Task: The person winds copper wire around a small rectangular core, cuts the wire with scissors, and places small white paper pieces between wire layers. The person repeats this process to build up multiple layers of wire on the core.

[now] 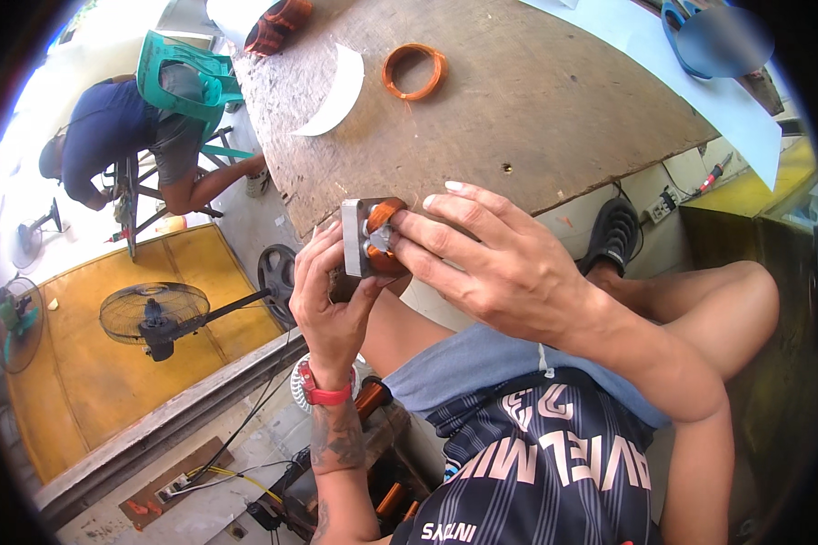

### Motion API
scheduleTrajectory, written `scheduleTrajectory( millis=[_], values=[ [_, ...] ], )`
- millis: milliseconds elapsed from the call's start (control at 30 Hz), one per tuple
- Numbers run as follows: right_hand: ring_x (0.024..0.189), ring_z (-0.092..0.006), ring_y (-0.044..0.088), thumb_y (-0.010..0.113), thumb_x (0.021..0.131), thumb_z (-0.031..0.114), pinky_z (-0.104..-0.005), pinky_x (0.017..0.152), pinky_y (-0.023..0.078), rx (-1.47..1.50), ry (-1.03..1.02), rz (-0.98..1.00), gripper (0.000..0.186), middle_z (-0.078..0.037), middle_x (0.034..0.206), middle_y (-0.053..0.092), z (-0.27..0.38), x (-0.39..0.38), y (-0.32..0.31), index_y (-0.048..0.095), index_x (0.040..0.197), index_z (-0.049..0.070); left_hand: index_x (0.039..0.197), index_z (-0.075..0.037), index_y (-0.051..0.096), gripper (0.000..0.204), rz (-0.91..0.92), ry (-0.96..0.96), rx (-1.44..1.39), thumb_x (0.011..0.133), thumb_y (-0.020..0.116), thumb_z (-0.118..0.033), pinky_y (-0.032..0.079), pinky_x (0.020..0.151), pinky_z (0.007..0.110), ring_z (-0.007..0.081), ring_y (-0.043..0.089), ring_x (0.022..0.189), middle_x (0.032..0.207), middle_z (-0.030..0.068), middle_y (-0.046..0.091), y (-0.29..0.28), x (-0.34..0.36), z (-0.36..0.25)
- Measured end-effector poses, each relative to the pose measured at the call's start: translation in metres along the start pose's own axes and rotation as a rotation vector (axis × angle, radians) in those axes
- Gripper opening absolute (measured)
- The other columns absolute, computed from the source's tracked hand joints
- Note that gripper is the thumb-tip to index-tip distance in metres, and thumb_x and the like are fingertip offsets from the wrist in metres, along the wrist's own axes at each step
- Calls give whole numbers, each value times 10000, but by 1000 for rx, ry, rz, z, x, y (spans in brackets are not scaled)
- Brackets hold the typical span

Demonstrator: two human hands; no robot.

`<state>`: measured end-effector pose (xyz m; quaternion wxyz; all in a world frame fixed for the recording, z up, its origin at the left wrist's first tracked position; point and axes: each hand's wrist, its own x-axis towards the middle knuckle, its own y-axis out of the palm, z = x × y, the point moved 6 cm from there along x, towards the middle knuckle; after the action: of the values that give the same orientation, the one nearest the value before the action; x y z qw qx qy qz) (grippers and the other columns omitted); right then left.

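Observation:
My left hand (329, 304), with a red watch at the wrist, grips a motor core (354, 238) of grey laminated metal with copper windings (386, 215) and small pale posts on its face. The core is held upright just beyond the near edge of the wooden tabletop. My right hand (491, 259) has its thumb side hidden; its fingers bend onto the windings and a small silvery piece (381, 238) among them, which I cannot make out. A loose copper wire ring (414, 94) lies on the tabletop (518, 109) beyond my hands.
Copper coils (275, 24), curved white paper (327, 113) and blue scissors (674, 36) lie on the tabletop. At left, a person (109, 136) bends by a green chair (177, 77). A fan (154, 318), cables, a power strip (663, 204) and a dark wire-filled box (395, 454) surround me.

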<state>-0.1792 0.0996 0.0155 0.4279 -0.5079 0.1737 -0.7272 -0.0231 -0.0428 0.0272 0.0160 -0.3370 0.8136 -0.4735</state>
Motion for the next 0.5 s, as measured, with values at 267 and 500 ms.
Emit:
scheduleTrajectory(
  millis=[267,500],
  values=[
    [1308,-215,577,611,976,230,-520,1270,331,-47,109,40,369,5,1451,659,-8,-9,-1,746,1310,149,1159,-88,712,506,-3,111,160,712,930,-181,383,1195,563,297,698,1188,1171,87,767,8,9,-7],
    [1321,-219,581,636,978,300,-544,1285,295,-118,131,51,402,-21,1431,681,-17,1,-5,746,1331,142,1105,-34,680,338,-69,109,242,931,787,-303,359,1212,600,330,669,1103,1041,106,706,20,18,-23]
  ],
)
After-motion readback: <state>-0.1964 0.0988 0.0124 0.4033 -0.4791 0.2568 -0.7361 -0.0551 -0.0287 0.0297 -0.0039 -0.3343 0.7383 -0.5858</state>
